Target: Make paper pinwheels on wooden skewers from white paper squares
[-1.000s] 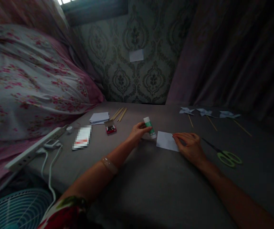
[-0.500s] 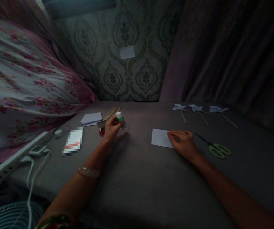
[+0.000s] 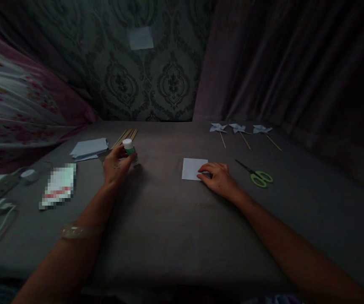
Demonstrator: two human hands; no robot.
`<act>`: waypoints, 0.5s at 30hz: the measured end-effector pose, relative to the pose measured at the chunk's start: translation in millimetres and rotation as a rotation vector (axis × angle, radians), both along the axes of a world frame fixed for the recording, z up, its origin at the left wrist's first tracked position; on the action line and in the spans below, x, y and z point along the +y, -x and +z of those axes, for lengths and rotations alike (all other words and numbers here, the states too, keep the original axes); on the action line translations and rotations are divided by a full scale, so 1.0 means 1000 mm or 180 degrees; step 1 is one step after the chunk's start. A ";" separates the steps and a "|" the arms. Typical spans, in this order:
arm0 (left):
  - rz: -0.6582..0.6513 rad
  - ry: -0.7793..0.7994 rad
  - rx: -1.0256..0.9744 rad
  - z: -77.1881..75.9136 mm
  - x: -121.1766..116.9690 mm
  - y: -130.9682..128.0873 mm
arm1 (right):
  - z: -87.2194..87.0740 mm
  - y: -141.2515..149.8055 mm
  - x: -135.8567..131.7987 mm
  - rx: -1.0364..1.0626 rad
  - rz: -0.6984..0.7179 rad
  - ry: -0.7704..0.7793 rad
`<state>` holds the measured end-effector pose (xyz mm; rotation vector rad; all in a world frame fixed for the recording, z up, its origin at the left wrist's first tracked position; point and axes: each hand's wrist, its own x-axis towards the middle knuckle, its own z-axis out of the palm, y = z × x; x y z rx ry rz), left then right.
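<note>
My left hand [image 3: 118, 165] is closed around a glue stick [image 3: 130, 148] with a white cap and a green label, held upright over the left side of the table. My right hand [image 3: 216, 177] rests at the right edge of a small white sheet of paper [image 3: 190, 169], thumb and fingertips on it. The sheet's lower right corner is hidden by that hand. Right of this hand lie scissors [image 3: 258, 177] with green handles, blades pointing away to the left.
Three paper pinwheels on sticks, one a white pinwheel [image 3: 237, 128], lie at the back right. A paper stack [image 3: 90, 147], wooden sticks [image 3: 125, 136], a blurred white packet [image 3: 58, 185], a small white round object [image 3: 29, 175] and a power strip [image 3: 1, 185] are on the left.
The view has turned right and down, so everything sits further left and higher. The glue stick stays in my left hand. My right hand still touches the sheet, whose upper right corner now shows.
</note>
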<state>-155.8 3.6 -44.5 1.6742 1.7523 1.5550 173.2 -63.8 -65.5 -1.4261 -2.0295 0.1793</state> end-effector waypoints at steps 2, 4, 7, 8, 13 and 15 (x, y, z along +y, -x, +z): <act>0.0031 -0.0002 0.0015 0.001 -0.001 0.000 | -0.001 0.003 -0.003 -0.0079 0.0107 -0.0031; 0.0010 0.0008 0.0000 0.002 -0.002 -0.001 | -0.002 0.005 -0.005 -0.0163 0.0193 -0.0018; 0.0016 0.0079 0.0024 0.004 -0.003 -0.001 | -0.003 0.005 -0.005 -0.0241 0.0245 0.0037; 0.0034 0.0112 0.0051 0.003 -0.003 0.000 | -0.003 0.005 -0.005 -0.0260 0.0252 0.0053; 0.0081 0.0216 0.0142 0.001 -0.003 0.003 | -0.003 0.004 -0.006 -0.0432 0.0310 0.0042; 0.0099 0.0242 0.0216 0.000 -0.003 0.004 | -0.002 0.004 -0.007 -0.0542 0.0336 -0.0015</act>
